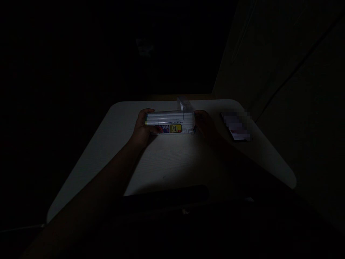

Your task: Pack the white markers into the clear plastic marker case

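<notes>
A clear plastic case of markers point(169, 118) lies sideways just above or on the white table, its long side toward me. Inside are several white-barrelled markers with coloured ends at the left, and a yellow and blue label shows on the front. My left hand point(142, 127) is closed around the left end, thumb across the front and fingers over the top. At the right end, my right hand point(205, 124) has its fingers curled against the case; deep shadow hides part of them. A clear plastic flap point(183, 103) stands up behind the case, apparently part of it.
The room is very dark. The white table point(161, 162) has rounded corners. A phone point(237, 126) with a lit, blurred screen lies on its right side. A cable point(283, 86) runs along the wall at the right. A dark slot point(172, 194) marks the table's near edge.
</notes>
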{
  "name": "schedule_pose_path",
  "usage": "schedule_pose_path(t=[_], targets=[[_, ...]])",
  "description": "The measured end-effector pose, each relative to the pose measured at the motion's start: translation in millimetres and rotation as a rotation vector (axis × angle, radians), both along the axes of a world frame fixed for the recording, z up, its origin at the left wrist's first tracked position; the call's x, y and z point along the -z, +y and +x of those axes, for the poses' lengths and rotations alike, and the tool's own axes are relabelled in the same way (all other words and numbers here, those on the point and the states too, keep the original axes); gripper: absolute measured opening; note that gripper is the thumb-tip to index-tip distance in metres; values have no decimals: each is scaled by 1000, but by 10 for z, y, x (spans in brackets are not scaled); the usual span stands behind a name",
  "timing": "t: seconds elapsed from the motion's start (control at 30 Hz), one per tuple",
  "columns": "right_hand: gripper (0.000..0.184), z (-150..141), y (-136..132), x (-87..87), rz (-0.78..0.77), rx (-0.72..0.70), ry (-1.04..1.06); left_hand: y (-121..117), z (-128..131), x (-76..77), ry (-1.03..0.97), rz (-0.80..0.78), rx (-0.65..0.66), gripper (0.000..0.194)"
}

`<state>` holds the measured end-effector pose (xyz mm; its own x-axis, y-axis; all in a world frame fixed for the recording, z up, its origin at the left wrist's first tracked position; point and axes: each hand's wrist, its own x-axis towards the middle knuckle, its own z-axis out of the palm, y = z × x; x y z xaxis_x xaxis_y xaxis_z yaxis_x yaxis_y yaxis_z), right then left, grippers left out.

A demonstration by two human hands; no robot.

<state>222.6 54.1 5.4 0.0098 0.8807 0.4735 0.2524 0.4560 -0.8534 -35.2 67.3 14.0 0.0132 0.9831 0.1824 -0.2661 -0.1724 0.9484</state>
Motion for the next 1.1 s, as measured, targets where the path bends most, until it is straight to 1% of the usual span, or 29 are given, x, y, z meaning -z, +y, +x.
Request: schedule_pose_path(t=[0.17,0.23,0.4,0.47,0.53,0.63,0.7,0.8,0.9,1.0,1.1], targets=[[38,-16,-21,-13,-26,48,45,-41,27,-42,-17,-11,0,65],[36,-19,-12,-3,-11,58,63,-55,37,-55,-26,-18,-3,65],[33,52,45,48,13,92,55,-55,32,-54,-53,-24,-56,61],[36,87,54,60,17,121,51,-49,27,-46,-51,-22,-66,60],[43,98,47,56,35,145,39,-45,25,-40,-41,-15,-74,61],[59,57,38,13,25,167,-44,-48,30,-40,-13,-4,-91,62],[62,7,67,-39,-28,190,-110,-50,34,-42,4,9,-100,61],[59,-61,162,-123,-81,248,-166,-47,34,-36,26,23,-95,59],[54,-95,223,-187,-60,279,-186,-36,24,-21,55,40,-80,58],[51,-108,185,-228,-75,263,-187,-32,13,-10,84,55,-76,58],[46,-107,117,-245,-98,267,-145,-42,10,-10,71,53,-80,60]])
